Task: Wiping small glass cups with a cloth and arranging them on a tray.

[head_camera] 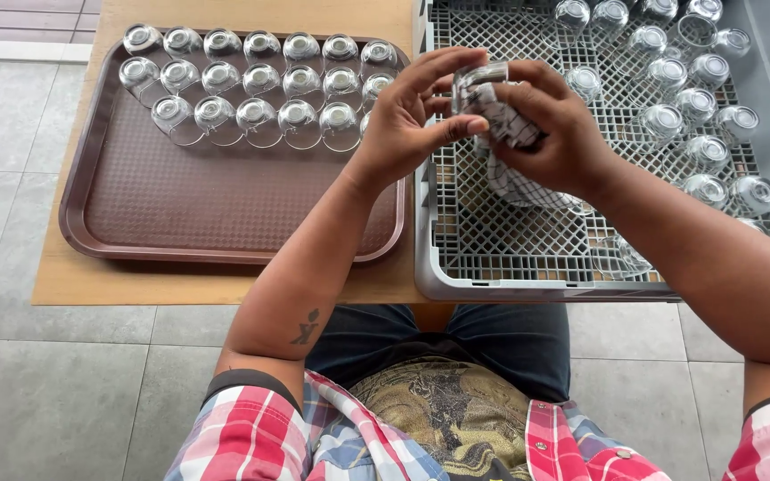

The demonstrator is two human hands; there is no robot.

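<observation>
A small clear glass point(479, 78) is held between both hands above the left part of a grey plastic dish rack point(456, 267). My left hand point(412, 111) grips the glass from the left with fingers over its top. My right hand point(550, 129) presses a checked white cloth point(514, 160) around and into the glass; the cloth's tail hangs down over the rack. Several upturned glasses point(697, 107) lie in the rack's right half. A brown tray point(180, 205) to the left carries rows of upturned glasses point(260, 85) along its far side.
Tray and rack rest on a light wooden table point(225, 285) over a grey tiled floor point(46, 383). One glass point(621, 258) lies near the rack's front edge. The tray's near half is bare. My lap is below the table edge.
</observation>
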